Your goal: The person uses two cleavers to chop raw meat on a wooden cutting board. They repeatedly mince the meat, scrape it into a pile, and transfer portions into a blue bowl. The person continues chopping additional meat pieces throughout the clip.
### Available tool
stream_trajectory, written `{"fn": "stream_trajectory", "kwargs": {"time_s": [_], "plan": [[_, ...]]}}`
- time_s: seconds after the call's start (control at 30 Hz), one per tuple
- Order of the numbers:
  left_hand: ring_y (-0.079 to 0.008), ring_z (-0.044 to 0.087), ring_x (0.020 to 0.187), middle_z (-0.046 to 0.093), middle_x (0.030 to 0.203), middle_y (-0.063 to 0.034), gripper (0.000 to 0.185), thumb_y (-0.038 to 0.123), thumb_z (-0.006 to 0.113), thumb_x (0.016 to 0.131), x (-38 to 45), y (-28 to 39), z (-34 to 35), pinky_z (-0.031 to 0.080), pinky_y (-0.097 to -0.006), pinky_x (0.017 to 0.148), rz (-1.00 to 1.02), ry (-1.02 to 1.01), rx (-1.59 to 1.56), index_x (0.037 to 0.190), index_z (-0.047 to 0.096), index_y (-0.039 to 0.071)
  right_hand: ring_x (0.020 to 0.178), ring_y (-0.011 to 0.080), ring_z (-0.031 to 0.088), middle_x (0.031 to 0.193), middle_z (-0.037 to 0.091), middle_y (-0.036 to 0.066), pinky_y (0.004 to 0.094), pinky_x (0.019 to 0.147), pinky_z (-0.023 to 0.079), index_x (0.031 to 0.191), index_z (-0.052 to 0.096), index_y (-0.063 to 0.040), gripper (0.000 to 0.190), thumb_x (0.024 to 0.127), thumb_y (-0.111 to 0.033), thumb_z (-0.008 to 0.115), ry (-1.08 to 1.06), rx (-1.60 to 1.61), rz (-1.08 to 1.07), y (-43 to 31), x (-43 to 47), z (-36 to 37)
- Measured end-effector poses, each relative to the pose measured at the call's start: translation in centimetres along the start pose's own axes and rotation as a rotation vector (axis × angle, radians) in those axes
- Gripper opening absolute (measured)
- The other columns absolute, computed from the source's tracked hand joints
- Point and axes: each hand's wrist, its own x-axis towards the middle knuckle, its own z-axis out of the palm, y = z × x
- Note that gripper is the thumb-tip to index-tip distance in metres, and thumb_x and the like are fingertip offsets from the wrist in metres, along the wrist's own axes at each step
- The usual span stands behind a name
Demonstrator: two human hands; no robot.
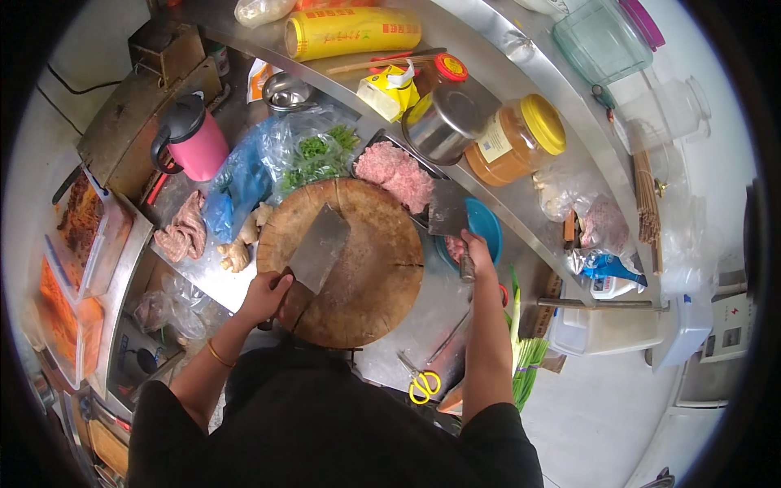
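My left hand (266, 297) grips the handle of a cleaver (321, 247), whose broad blade is over the round wooden chopping block (381, 287). In my right hand (479, 251) is a second cleaver (447, 207), held by its handle right of the block. That blade overlaps the edge of a blue bowl (486, 222) and a black tray of pink minced meat (393, 171). Some pink meat shows inside the bowl, partly hidden by my right hand. Whether the right blade touches tray or bowl, I cannot tell. Wet smears mark the block's surface.
Ginger (235, 255), a cloth (185, 227) and bagged green herbs (320, 155) lie left of and behind the block. A pink jug (195, 143) stands farther left. Yellow-handled scissors (423, 385) and spring onions (529, 366) are at right front. Jars (515, 140) line the steel shelf.
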Motion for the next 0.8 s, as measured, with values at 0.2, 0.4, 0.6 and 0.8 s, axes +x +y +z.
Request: {"fn": "stream_trajectory", "kwargs": {"time_s": [0.2, 0.4, 0.6, 0.8], "plan": [[-0.0114, 0.047, 0.036, 0.050, 0.051, -0.0049, 0.028, 0.021, 0.049, 0.087, 0.3, 0.6, -0.9, 0.037, -0.0250, 0.034, 0.018, -0.020, 0.033, 0.070, 0.049, -0.001, 0.044, 0.0081, 0.037, 0.056, 0.039, -0.001, 0.0205, 0.043, 0.032, 0.069, 0.040, -0.009, 0.019, 0.085, -0.013, 0.049, -0.130, 0.369, 0.038, -0.4, -2.2, 0.2], [-0.0110, 0.046, 0.036, 0.050, 0.052, -0.0049, 0.028, 0.021, 0.049, 0.087, -0.2, 1.7, -1.0, 0.036, -0.0245, 0.034, 0.016, -0.031, 0.001, 0.070, 0.049, -0.001, 0.043, 0.0067, 0.036, 0.056, 0.038, -0.002, 0.0200, 0.042, 0.032, 0.073, 0.040, -0.007, 0.017, 0.086, -0.014, 0.049, -0.164, 0.375, 0.070, 0.1, -1.0, 1.4], [-0.0115, 0.046, 0.035, 0.049, 0.050, -0.0050, 0.029, 0.020, 0.050, 0.087, -0.4, 0.8, -0.9, 0.036, -0.0252, 0.033, 0.044, -0.019, 0.011, 0.067, 0.048, -0.002, 0.044, 0.0078, 0.037, 0.057, 0.041, -0.001, 0.0215, 0.043, 0.033, 0.082, 0.044, 0.000, 0.022, 0.086, -0.021, 0.051, -0.196, 0.455, 0.126, 1.5, 2.2, 0.2], [-0.0118, 0.046, 0.035, 0.048, 0.049, -0.0050, 0.031, 0.021, 0.050, 0.087, -0.7, 0.1, -0.6, 0.036, -0.0253, 0.033, -0.040, -0.006, 0.017, 0.065, 0.048, -0.001, 0.046, 0.0095, 0.040, 0.058, 0.043, 0.000, 0.0234, 0.044, 0.036, 0.081, 0.046, -0.001, 0.023, 0.087, -0.023, 0.050, -0.227, 0.507, 0.126, 1.6, 4.5, 3.1]]}}
